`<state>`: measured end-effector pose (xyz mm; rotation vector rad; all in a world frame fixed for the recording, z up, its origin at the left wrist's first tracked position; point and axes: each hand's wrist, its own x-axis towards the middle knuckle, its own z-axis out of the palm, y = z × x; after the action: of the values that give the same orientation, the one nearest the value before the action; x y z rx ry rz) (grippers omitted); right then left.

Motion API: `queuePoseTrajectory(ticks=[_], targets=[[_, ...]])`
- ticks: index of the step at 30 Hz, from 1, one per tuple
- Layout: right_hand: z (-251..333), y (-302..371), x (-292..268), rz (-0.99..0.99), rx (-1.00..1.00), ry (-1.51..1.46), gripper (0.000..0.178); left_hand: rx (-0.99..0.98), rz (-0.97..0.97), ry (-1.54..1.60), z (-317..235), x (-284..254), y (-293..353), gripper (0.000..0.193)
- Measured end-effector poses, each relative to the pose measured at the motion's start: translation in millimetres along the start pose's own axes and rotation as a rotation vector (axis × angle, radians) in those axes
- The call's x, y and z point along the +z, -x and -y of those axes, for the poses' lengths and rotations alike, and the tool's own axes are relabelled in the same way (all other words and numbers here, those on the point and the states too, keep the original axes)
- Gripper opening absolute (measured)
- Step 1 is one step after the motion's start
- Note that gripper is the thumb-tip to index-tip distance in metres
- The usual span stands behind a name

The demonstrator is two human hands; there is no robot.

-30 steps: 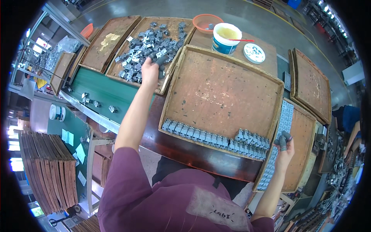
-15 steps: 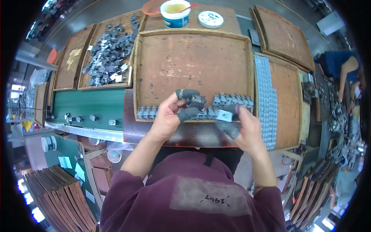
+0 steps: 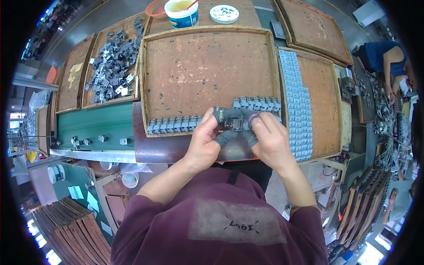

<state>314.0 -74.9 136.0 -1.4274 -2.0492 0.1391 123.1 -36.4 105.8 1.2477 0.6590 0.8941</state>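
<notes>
My left hand (image 3: 204,143) and my right hand (image 3: 273,139), both with dark grey coverings on the fingertips, meet over the near edge of a shallow wooden tray (image 3: 198,62). Pinched between them is a small dark metal part (image 3: 237,124); its lower side is partly hidden by fingers. The light blue-grey piece seen in my right hand earlier cannot be made out now. Along the tray's near edge runs a row of blue-grey and metal assemblies (image 3: 174,124). A second group of assemblies (image 3: 257,103) sits just beyond my right hand.
A tray of light blue-grey block parts (image 3: 291,84) lies on the right. At the left, a tray holds a heap of loose metal parts (image 3: 115,62). Several parts rest on the green surface (image 3: 95,121). Behind stand a bucket (image 3: 182,15) and a white lid (image 3: 224,14).
My right hand has moved left and brought its light blue-grey piece to the metal part in my left hand. Both hands now touch the same part. The view has shifted slightly.
</notes>
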Motion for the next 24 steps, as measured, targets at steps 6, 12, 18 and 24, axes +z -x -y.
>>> queuePoseTrajectory(ticks=[6, 12, 18, 24], targets=[[-4.8, 12.5, 16.5, -0.035, 0.064, -0.010, 0.033, 0.125, -0.057, -0.692, 1.9, 17.9, 2.4, 0.080], [-20.2, 12.0, 3.1, 0.176, 0.415, -0.396, 0.041, 0.336, 0.003, -0.665, 24.6, 8.6, -22.3, 0.073], [-38.3, 27.6, 5.5, 0.361, 0.509, -0.553, 0.048, 0.434, 0.149, -0.639, 27.7, 19.9, -25.8, 0.066], [-82.8, 19.3, 3.0, 0.514, 0.458, -0.548, 0.039, 0.425, 0.281, -0.818, 46.2, 0.5, -48.5, 0.063]])
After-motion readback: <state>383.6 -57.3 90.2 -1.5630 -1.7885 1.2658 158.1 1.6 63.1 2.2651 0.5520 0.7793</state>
